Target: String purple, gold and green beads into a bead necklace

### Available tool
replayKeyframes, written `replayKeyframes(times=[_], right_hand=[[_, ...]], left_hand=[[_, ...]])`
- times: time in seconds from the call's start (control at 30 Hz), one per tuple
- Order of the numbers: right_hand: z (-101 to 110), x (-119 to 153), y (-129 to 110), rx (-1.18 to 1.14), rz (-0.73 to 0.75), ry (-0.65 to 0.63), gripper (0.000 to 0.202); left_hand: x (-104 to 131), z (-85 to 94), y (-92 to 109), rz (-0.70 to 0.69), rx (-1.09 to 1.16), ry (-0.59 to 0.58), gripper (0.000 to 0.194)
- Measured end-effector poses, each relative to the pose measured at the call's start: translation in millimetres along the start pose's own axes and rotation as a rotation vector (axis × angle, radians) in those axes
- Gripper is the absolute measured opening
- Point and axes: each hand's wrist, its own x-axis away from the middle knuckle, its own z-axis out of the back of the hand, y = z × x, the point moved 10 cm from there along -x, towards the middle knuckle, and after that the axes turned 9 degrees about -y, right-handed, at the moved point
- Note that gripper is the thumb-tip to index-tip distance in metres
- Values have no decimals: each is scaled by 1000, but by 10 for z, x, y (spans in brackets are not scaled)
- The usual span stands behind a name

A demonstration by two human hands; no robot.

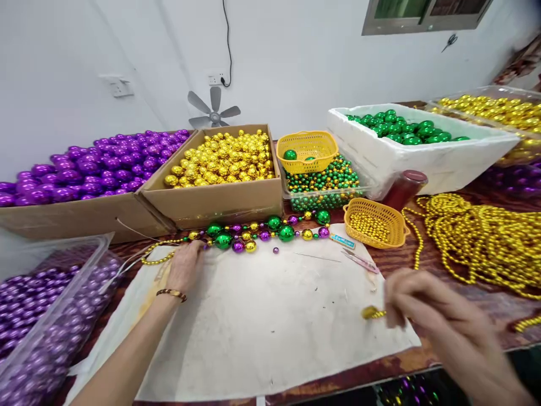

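Observation:
My left hand [188,265] is closed at the left end of a strand of large green, purple and gold beads [253,232], its fingertips partly hidden from me. A loop of small gold beads [158,259] lies left of that hand. My right hand [435,316], blurred by motion, pinches a short gold bead string [374,313] above the right side of the white cloth [270,316]. One loose purple bead [275,250] rests on the cloth below the strand. A needle [316,257] and pink-handled snips [361,261] lie toward the cloth's upper right.
Boxes of purple balls [101,166] and gold balls [228,158] line the back, beside a foam box [406,163] of green balls. A yellow basket [395,223] of small gold beads and a dark red cylinder [404,189] stand near piled gold bead strings [486,242].

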Motion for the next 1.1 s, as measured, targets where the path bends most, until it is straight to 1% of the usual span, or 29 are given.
replayKeyframes(times=[0.03,0.07,0.1,0.17,0.2,0.27,0.3,0.33,0.37,0.43,0.47,0.5,0.53,0.57,0.6,0.63,0.7,0.8,0.9,1.03,1.1], right_hand=[[-224,-54,80,-46,-21,-117,21],[-417,-79,189,-101,-60,-203,21],[-560,-87,317,-170,-107,-243,19],[-751,-84,590,-403,-192,-246,18],[-819,-80,709,-446,-219,-248,20],[-905,-74,902,-503,-253,-236,21],[-933,-70,970,-514,-264,-229,22],[-959,-63,1019,-532,-273,-223,22],[-985,-55,1051,-552,-280,-219,22],[-1038,-31,1073,-585,-292,-215,23],[-1062,-17,1073,-598,-297,-211,23],[-1083,-1,1069,-606,-301,-208,24],[-1100,14,1065,-609,-305,-202,24],[-1112,30,1063,-609,-308,-194,24],[-1119,45,1064,-606,-311,-183,23],[-1123,60,1070,-599,-315,-173,23],[-1127,87,1094,-586,-327,-154,21],[-1134,118,1150,-583,-351,-131,21],[-1169,136,1209,-612,-376,-134,22],[-1234,160,1276,-660,-405,-158,25],[-1266,180,1301,-674,-417,-168,27]], left_hand=[[47,52,-35,12,29,8,31],[105,110,-59,22,58,14,32],[171,170,-65,28,84,16,33],[324,293,-17,42,144,16,30],[410,357,47,49,185,19,28],[602,462,245,81,381,30,23],[702,484,405,83,542,24,22],[793,444,626,71,763,-31,23],[890,399,846,87,1032,-58,25],[1076,160,1403,179,1487,-238,27],[1166,30,1720,226,1661,-355,26],[1240,-63,2011,260,1801,-436,24],[1282,-111,2264,262,1922,-473,22],[1301,-140,2473,245,2004,-490,19],[1305,-158,2637,217,2053,-496,17],[1298,-170,2760,185,2077,-493,16],[1277,-197,2906,141,2078,-486,15],[1255,-226,2996,103,2076,-497,15],[1251,-245,3027,79,2068,-518,16],[1240,-275,3006,60,1998,-502,15],[1239,-279,3016,40,1975,-512,16]])
